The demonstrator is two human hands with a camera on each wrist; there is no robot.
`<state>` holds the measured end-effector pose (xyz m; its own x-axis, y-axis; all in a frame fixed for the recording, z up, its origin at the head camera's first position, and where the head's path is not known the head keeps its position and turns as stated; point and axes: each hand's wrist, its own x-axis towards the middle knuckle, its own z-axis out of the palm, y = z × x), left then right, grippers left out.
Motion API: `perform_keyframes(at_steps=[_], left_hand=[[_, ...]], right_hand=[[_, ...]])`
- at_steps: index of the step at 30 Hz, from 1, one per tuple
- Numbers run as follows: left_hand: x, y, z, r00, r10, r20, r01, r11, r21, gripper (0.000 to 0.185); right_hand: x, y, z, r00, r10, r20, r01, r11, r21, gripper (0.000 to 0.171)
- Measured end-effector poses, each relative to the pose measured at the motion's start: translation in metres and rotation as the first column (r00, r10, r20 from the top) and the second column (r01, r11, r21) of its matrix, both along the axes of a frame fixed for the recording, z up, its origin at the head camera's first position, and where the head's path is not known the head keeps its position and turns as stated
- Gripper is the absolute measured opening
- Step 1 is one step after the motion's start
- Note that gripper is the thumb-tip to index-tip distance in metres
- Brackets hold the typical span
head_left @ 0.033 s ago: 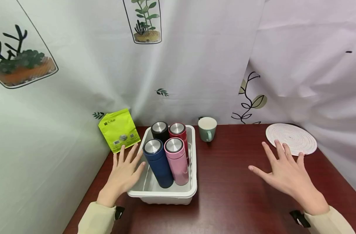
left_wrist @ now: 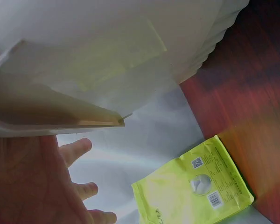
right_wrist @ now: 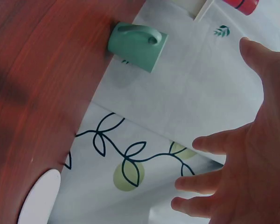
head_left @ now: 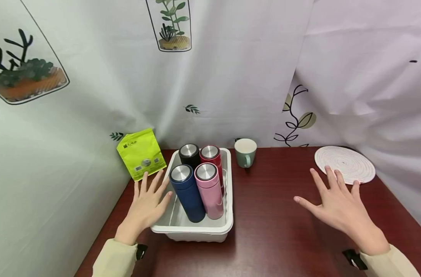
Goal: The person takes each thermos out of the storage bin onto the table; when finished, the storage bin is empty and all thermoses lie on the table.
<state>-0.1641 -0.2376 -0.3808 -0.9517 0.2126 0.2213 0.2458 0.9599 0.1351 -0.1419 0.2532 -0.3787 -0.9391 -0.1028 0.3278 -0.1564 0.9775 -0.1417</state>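
A white plastic bin (head_left: 196, 229) stands on the dark red table (head_left: 273, 227) and holds a navy flask (head_left: 187, 194), a pink flask (head_left: 209, 190), a black flask (head_left: 189, 154) and a red flask (head_left: 211, 154), all upright with steel lids. My left hand (head_left: 149, 202) lies open with spread fingers at the bin's left wall (left_wrist: 107, 51); touching or just apart, I cannot tell. My right hand (head_left: 335, 204) hovers open over the table's right side, holding nothing.
A lime green pouch (head_left: 140, 154) leans at the back left, also seen in the left wrist view as a pouch (left_wrist: 196, 186). A green mug (head_left: 245, 152) stands behind the bin. A round white woven mat (head_left: 344, 163) lies at the back right. Printed curtains enclose the table.
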Motion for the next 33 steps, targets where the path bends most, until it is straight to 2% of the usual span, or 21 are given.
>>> perform_keyframes(at_steps=[3, 5, 7, 9, 14, 20, 23, 26, 29, 33], left_hand=[[0.003, -0.001, 0.007, 0.998, 0.041, 0.044, -0.043, 0.998, 0.047, 0.063], [0.006, -0.003, 0.015, 0.990, 0.099, 0.105, -0.111, 0.987, 0.114, 0.070], [0.008, -0.004, 0.024, 0.970, 0.159, 0.182, -0.191, 0.965, 0.180, 0.076], [0.009, -0.006, 0.029, 0.948, 0.186, 0.257, -0.245, 0.944, 0.223, 0.078], [0.009, -0.011, 0.030, 0.913, 0.125, 0.389, -0.252, 0.922, 0.295, 0.059], [0.008, -0.010, 0.027, 0.900, 0.096, 0.425, -0.285, 0.868, 0.406, 0.033], [0.008, -0.009, 0.027, 0.893, 0.096, 0.440, -0.307, 0.843, 0.441, 0.030], [0.009, -0.008, 0.025, 0.881, 0.092, 0.464, -0.334, 0.814, 0.475, 0.028], [0.009, -0.010, 0.024, 0.873, 0.083, 0.480, -0.354, 0.786, 0.507, 0.028], [0.010, -0.011, 0.024, 0.864, 0.072, 0.499, -0.374, 0.755, 0.539, 0.030]], right_hand=[[0.000, -0.004, 0.003, 1.000, 0.018, -0.016, -0.019, 1.000, -0.016, 0.097], [-0.001, -0.009, 0.007, 0.998, 0.047, -0.044, -0.048, 0.998, -0.044, 0.097], [-0.002, -0.016, 0.012, 0.993, 0.076, -0.087, -0.084, 0.993, -0.089, 0.095], [-0.003, -0.024, 0.017, 0.986, 0.103, -0.127, -0.121, 0.983, -0.139, 0.092], [-0.005, -0.050, 0.023, 0.965, 0.175, -0.197, -0.218, 0.949, -0.229, 0.079], [-0.013, -0.086, 0.018, 0.939, 0.255, -0.231, -0.316, 0.905, -0.285, 0.067], [-0.019, -0.101, 0.013, 0.905, 0.308, -0.292, -0.395, 0.863, -0.313, 0.061], [-0.024, -0.116, 0.009, 0.856, 0.361, -0.371, -0.488, 0.802, -0.345, 0.054], [-0.029, -0.132, 0.005, 0.820, 0.391, -0.417, -0.549, 0.742, -0.385, 0.052], [-0.035, -0.151, 0.001, 0.825, 0.401, -0.400, -0.557, 0.697, -0.451, 0.054]])
